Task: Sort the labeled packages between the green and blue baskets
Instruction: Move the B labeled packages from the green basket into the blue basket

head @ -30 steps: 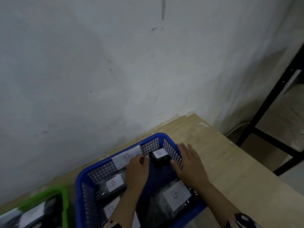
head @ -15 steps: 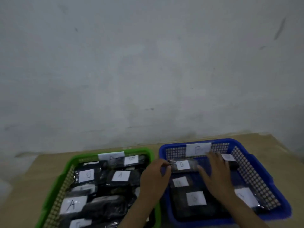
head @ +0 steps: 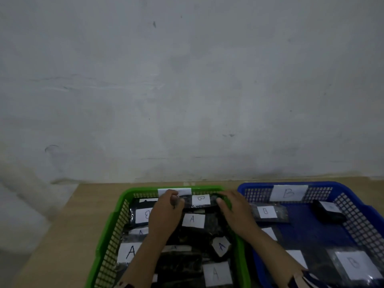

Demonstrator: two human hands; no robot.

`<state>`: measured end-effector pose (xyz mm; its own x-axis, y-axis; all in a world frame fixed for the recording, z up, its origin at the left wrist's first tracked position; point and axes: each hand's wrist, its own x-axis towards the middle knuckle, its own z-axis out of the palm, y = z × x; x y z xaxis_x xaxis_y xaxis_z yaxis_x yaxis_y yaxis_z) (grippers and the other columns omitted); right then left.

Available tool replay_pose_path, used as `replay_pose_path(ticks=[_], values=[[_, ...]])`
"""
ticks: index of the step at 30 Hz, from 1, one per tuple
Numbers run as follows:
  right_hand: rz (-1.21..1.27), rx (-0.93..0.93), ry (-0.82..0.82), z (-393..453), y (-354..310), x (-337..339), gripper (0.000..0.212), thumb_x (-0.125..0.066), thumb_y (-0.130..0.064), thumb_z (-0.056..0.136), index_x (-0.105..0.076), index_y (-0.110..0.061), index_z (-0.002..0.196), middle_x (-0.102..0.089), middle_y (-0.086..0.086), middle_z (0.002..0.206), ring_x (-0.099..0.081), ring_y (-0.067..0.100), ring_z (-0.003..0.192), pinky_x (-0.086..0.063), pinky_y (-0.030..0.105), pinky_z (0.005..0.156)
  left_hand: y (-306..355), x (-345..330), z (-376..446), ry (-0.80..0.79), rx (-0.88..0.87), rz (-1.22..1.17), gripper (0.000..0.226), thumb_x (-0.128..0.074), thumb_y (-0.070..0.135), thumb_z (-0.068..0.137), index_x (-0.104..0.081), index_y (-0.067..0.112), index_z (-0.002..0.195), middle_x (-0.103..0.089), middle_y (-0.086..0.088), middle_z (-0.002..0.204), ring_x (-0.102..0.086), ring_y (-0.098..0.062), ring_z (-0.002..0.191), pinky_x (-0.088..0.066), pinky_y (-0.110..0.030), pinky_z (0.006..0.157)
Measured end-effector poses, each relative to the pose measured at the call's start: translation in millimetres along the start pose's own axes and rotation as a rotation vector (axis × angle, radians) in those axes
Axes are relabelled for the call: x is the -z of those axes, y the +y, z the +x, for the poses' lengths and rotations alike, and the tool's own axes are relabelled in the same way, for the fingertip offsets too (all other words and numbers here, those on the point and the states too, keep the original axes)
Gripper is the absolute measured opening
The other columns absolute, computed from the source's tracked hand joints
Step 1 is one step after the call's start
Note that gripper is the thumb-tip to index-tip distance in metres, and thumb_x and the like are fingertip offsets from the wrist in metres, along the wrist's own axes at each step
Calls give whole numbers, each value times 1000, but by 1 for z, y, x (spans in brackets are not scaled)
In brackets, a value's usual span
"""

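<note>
A green basket labelled A holds several black packages with white labels, mostly A, one marked B. To its right, the blue basket labelled B holds black packages marked B. At the green basket's far end a black package labelled B lies between my hands. My left hand pinches its left end with curled fingers. My right hand holds its right end, thumb against it.
Both baskets stand side by side on a light wooden table pushed against a grey-white wall. The table's left edge runs close to the green basket. A small black package sits in the blue basket's far right corner.
The view swung left from the blue basket's corner. Both hands carried the B-labelled package leftward from the blue basket's far left into the green basket's far end.
</note>
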<state>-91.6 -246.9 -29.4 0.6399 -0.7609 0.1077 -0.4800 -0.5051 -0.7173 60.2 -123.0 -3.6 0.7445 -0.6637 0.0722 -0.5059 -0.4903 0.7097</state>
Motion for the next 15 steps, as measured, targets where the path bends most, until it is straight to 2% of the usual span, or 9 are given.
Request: replay_pose_path(ticks=[3, 6, 9, 12, 13, 15], values=[[-16, -28, 3, 17, 1, -10, 37, -41, -28, 95, -47, -9, 125, -46, 10, 134, -38, 24, 126, -30, 33, 105, -6, -7, 20, -122, 42, 8, 24, -50, 27, 90, -54, 10, 106, -63, -6, 92, -54, -17, 76, -42, -28, 65], [-29, -98, -95, 33, 5, -19, 44, -34, -32, 97, -35, -12, 136, -27, 8, 150, -22, 21, 139, -20, 37, 115, -6, -18, 37, -255, 134, 28, 24, -47, 28, 91, -52, 9, 104, -63, -12, 102, -54, -21, 81, -41, -26, 70], [40, -186, -180, 41, 10, -27, 51, -30, -36, 97, -22, -14, 142, -12, 6, 156, -9, 20, 143, -12, 38, 118, -8, -29, 53, -392, 201, 115, 26, -50, 31, 89, -51, 10, 103, -63, -13, 110, -54, -23, 85, -43, -27, 75], [94, -205, -196, 44, 15, -30, 53, -29, -38, 97, -20, -14, 143, -12, 6, 156, -9, 21, 143, -11, 41, 119, -13, -37, 62, -471, 231, 78, 44, -62, 29, 83, -46, 6, 118, -59, -12, 119, -57, -27, 102, -48, -33, 87], [104, -200, -192, 43, 16, -30, 53, -29, -39, 97, -21, -14, 143, -14, 6, 155, -10, 20, 143, -12, 42, 118, -14, -39, 62, -473, 239, 65, 48, -65, 28, 81, -43, 5, 117, -58, -13, 120, -56, -27, 105, -48, -34, 87], [125, -191, -180, 42, 15, -29, 51, -29, -38, 97, -23, -14, 142, -15, 6, 155, -10, 20, 143, -11, 41, 119, -15, -37, 61, -447, 230, 77, 44, -67, 28, 80, -40, 8, 108, -57, -13, 117, -55, -25, 97, -45, -31, 77]])
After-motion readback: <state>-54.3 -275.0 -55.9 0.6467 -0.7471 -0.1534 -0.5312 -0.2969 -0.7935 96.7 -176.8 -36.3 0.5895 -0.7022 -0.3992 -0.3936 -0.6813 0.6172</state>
